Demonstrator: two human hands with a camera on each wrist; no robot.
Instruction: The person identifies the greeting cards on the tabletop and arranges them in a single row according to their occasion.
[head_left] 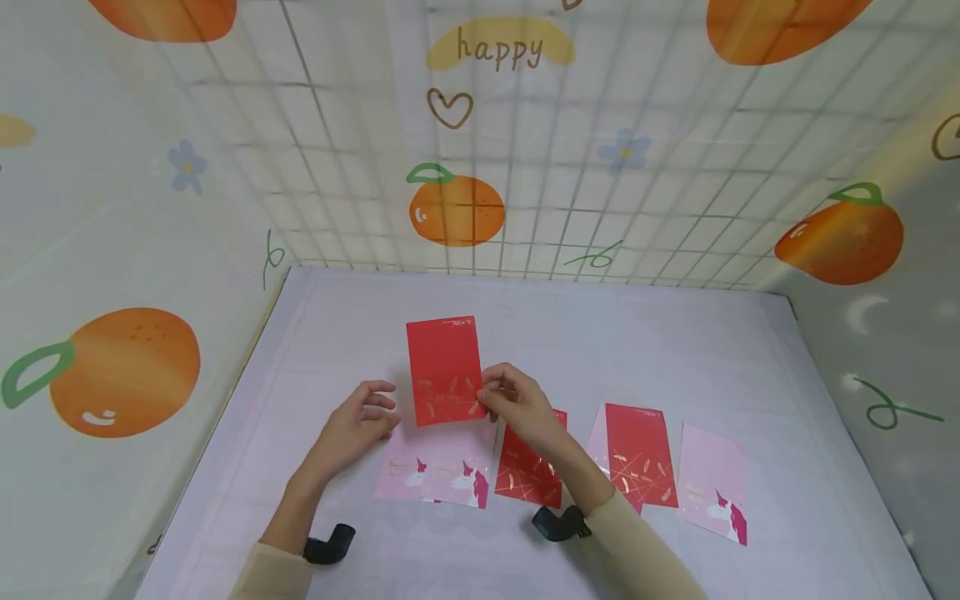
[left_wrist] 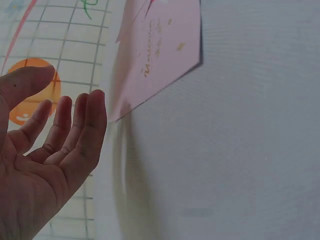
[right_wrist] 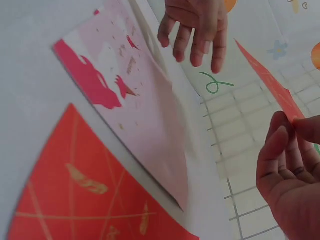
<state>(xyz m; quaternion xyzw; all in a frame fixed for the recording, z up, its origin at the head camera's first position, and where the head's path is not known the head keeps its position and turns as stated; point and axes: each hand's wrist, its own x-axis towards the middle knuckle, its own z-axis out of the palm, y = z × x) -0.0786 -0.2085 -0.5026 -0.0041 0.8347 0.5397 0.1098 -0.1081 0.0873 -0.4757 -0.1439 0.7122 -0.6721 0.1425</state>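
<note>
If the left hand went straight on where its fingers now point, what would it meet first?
The left hand would probably meet the raised red feather-print card first, though depth is unclear.

Left sleeve [head_left: 272, 573]: plain cream, ending on the forearm
Right sleeve [head_left: 647, 552]: same cream cloth
Left wrist piece [head_left: 330, 545]: black, bent like an elbow
Right wrist piece [head_left: 557, 524]: black, likewise bent

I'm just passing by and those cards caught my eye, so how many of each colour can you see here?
Red cards: 3, one of them held in the right hand
Pink cards: 4, one mostly covered by a red one
Total: 7 visible; any fully covered cards can't be counted.
</note>
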